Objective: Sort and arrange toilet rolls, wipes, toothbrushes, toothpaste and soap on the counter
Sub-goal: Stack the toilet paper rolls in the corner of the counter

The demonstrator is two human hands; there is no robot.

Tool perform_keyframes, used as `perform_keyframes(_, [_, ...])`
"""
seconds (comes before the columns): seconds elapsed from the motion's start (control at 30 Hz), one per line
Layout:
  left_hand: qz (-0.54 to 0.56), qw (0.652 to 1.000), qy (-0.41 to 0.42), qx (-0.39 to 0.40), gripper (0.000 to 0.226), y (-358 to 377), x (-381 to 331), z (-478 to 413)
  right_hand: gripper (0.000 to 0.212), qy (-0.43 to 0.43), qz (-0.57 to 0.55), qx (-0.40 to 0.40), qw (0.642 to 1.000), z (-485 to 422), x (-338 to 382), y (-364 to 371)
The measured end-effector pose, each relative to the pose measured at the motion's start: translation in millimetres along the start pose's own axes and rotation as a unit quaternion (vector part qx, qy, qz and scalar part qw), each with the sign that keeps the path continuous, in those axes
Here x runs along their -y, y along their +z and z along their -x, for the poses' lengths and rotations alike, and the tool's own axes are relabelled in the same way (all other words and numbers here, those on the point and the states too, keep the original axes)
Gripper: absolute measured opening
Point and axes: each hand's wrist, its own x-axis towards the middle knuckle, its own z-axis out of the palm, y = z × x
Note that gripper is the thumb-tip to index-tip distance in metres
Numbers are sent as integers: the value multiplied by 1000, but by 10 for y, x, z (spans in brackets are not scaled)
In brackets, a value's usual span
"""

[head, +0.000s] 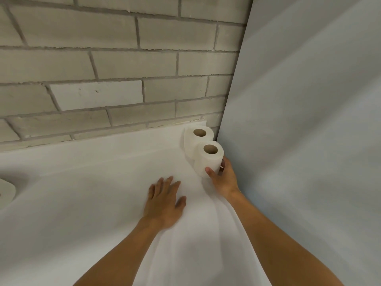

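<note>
The right grip (223,178) was closed round the near toilet roll (209,159), thumb on its front and fingers tucked behind its right side, low down. The roll stood upright on the desk (82,203) with its cardboard core facing up. Directly behind it, and touching it, stood the far toilet roll (195,139), also upright, in the back right corner where the brick wall (123,69) met a plain grey panel (309,120). That panel ran close along the right of both rolls and hemmed the hand in, its fingers sitting between roll and panel. The left grip (165,203) held nothing: it lay palm down on the desk, fingers spread and straight, just left of the right wrist and short of the rolls. The desk's white covering showed soft folds between the forearms (the surface beneath was hidden). A third roll (6,190) was cut off at the left edge, well apart from the pair
</note>
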Motion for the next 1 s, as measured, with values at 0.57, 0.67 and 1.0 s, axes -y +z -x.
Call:
perform_keyframes(0.57, [172,985,20,-10,48,-144,196,108,39,60,55,-74,994,441,111,117])
perform_keyframes(0.67, [256,965,19,-49,34,-202,317,263,20,60,76,-15,995,649,231,284])
perform_keyframes(1.0, [327,897,-97,-280,25,-744,1186,994,13,-12,79,219,973,1261,850,1289])
